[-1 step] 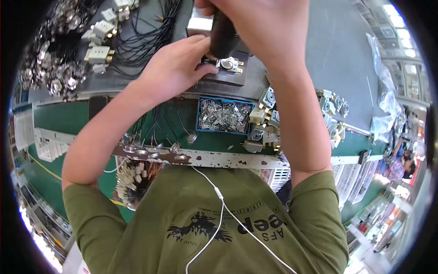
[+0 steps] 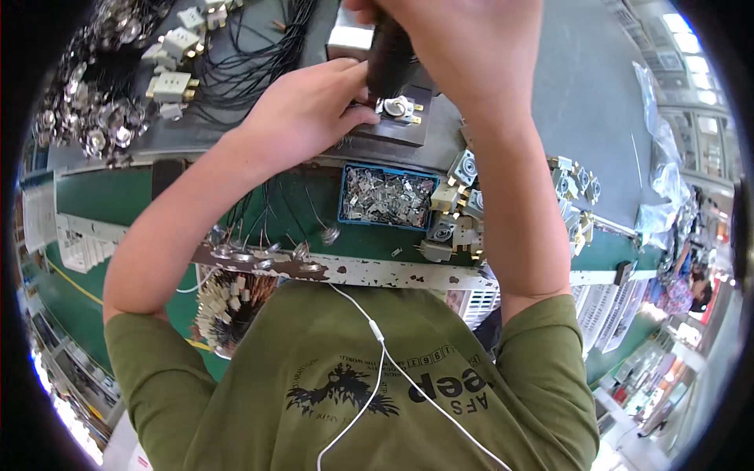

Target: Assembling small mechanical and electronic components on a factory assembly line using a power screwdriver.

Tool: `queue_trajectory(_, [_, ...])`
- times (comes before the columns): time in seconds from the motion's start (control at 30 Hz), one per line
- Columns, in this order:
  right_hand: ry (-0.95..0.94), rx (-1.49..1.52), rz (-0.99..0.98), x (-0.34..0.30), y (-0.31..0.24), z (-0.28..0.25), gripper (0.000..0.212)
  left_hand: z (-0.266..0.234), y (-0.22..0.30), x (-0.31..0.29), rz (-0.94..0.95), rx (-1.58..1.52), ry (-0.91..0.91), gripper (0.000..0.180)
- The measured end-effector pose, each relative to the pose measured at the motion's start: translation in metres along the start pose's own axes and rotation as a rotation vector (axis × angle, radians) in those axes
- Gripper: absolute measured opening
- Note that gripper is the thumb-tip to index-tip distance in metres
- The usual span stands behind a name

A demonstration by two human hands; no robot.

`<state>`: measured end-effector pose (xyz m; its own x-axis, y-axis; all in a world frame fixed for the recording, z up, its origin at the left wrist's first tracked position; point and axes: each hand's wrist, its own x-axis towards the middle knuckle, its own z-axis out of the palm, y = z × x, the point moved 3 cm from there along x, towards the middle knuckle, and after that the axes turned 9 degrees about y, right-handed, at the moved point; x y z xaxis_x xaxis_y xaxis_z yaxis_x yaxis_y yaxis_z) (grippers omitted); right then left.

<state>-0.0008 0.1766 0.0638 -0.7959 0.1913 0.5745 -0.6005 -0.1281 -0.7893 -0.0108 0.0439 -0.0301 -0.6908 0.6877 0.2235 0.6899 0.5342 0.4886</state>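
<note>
A small white-and-metal part [image 2: 399,108] with brass prongs lies on a dark metal block [image 2: 403,133] on the grey table [image 2: 581,71], its prongs toward three o'clock. At twelve o'clock from it stands a dark tool [image 2: 388,61], upright or nearly so; whether its lower end touches the part is hidden. The right hand [image 2: 463,43], at one to two o'clock, has its fingers closed around this tool. The left hand [image 2: 306,102] comes in from nine o'clock, thumb just beside the part — the other fingertips are hidden behind the tool, so I cannot tell whether they grip anything.

At eleven o'clock sits a silver block [image 2: 350,39]. At six o'clock, on a green surface [image 2: 363,245], a blue tray [image 2: 385,226] holds many small metal pieces. Square components [image 2: 444,198] cluster at five o'clock, with more components [image 2: 562,184] near four. Black wires [image 2: 251,67] spread between nine and ten o'clock; farther out, at nine, lie white connectors [image 2: 171,86] and a heap of shiny metal discs [image 2: 98,118]. Clear plastic film [image 2: 666,169] lies well apart, just past three.
</note>
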Motion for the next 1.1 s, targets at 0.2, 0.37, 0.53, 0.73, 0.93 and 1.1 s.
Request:
queue_trajectory(0.2, [0.024, 0.080, -0.137, -0.001, 0.011, 0.005, 0.059, -0.005, 0.001, 0.005, -0.018, 0.082, -0.180, 0.031])
queue_trajectory(0.37, [-0.023, 0.107, -0.324, -0.001, 0.008, 0.004, 0.062, -0.004, 0.001, 0.005, -0.059, 0.048, -0.224, 0.031])
queue_trajectory(0.53, [-0.066, 0.112, -0.359, 0.008, 0.014, 0.001, 0.063, -0.006, 0.004, 0.006, -0.044, 0.028, -0.183, 0.031])
queue_trajectory(0.73, [0.096, 0.028, -0.079, -0.017, 0.008, 0.017, 0.055, 0.003, -0.008, 0.001, -0.043, 0.019, -0.154, 0.033])
queue_trajectory(0.93, [0.165, -0.483, -0.255, 0.012, -0.059, -0.051, 0.030, 0.004, 0.011, 0.002, 0.383, 0.121, 0.133, 0.034])
queue_trajectory(1.1, [0.240, -0.672, -0.159, 0.023, -0.044, -0.105, 0.034, -0.002, 0.004, -0.011, 0.370, 0.002, 0.063, 0.035])
